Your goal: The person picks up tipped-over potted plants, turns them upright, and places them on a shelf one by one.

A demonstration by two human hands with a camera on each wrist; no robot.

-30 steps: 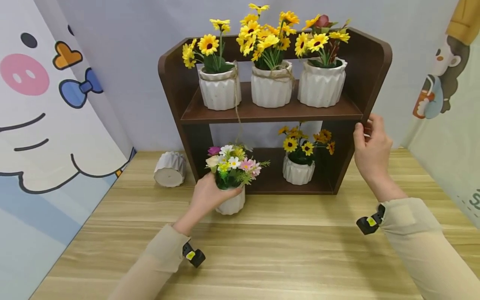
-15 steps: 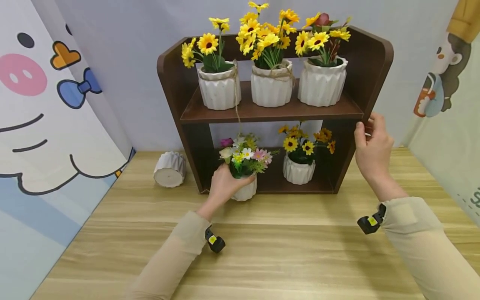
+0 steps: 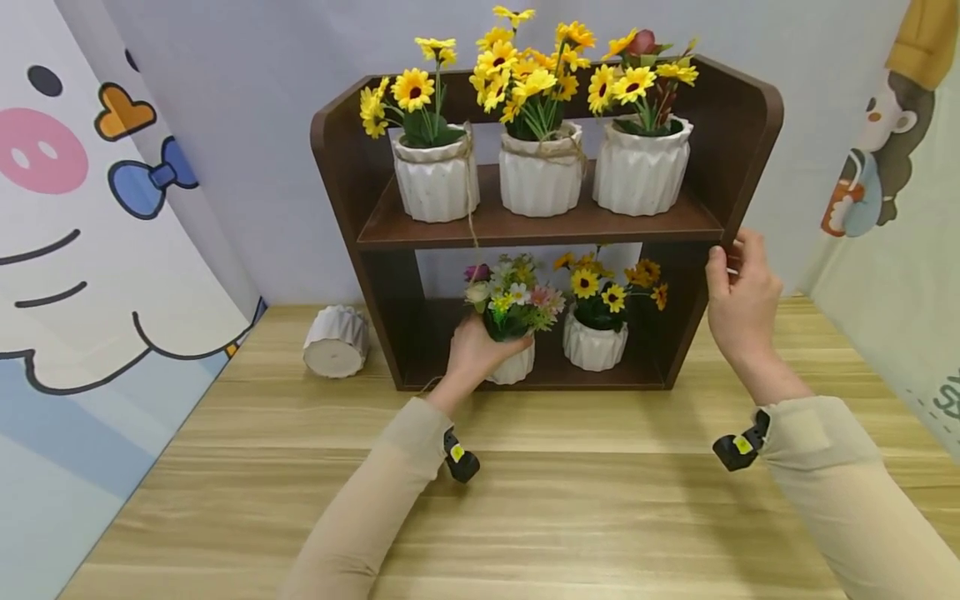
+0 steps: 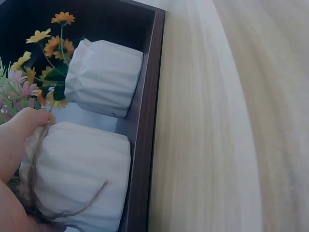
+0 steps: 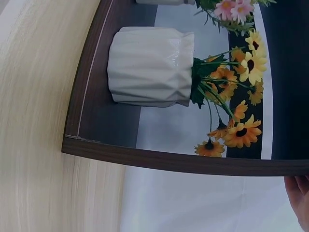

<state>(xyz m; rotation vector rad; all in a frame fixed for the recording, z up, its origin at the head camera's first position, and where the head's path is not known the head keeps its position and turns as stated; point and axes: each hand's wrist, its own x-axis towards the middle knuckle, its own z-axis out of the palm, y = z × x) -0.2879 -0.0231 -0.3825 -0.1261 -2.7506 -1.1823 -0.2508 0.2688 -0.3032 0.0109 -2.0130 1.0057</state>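
My left hand (image 3: 476, 354) grips a white fluted flowerpot (image 3: 513, 364) by its upper rim, at the lower front of a dark brown two-tier shelf (image 3: 540, 237). Pink, white, yellow and purple artificial flowers (image 3: 517, 292) fill this pot. In the left wrist view, twine circles the held pot (image 4: 84, 169), which stands upright inside the front edge. To its right on the lower tier is a white pot (image 3: 595, 343) of yellow and orange daisies. My right hand (image 3: 744, 308) holds the shelf's right side panel, thumb at the front edge; its fingers are partly hidden.
Along the upper tier stand three white pots of yellow flowers: left (image 3: 437, 183), middle (image 3: 540, 179) and right (image 3: 642, 171). Another white pot (image 3: 336, 342) lies tipped on the wooden table (image 3: 570, 500), left of the shelf. Loose twine (image 3: 472, 225) hangs from the upper left pot.
My left hand has carried the mixed-flower pot rightward and away from me, from the shelf's front left onto the lower tier. My right hand has stayed at the side panel.
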